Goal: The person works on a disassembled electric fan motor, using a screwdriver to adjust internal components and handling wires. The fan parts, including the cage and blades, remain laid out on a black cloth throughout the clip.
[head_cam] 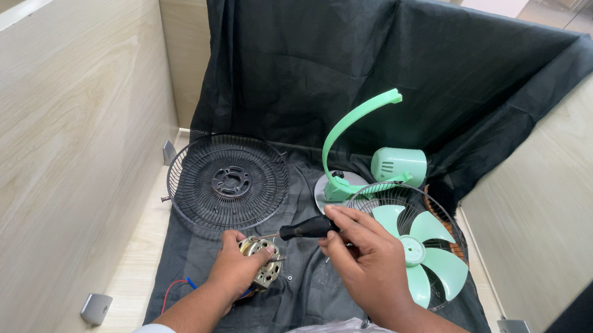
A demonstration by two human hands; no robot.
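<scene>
Motor: small fan motor, dull metal housing with brassy sheen, round, screw holes on face; red and blue wires trail out at 8 o'clock. Sits low centre on black cloth over the counter.
Left hand: fingers wrapped round the motor, gripping it.
Right hand: fingers closed on black-handled screwdriver, tip on motor top.
12 o'clock of motor: black wire grille.
3 o'clock: mint fan blade in second grille.

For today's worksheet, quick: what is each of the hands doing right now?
Left hand: closed around the metal fan motor.
Right hand: closed on the black-handled screwdriver.
</scene>
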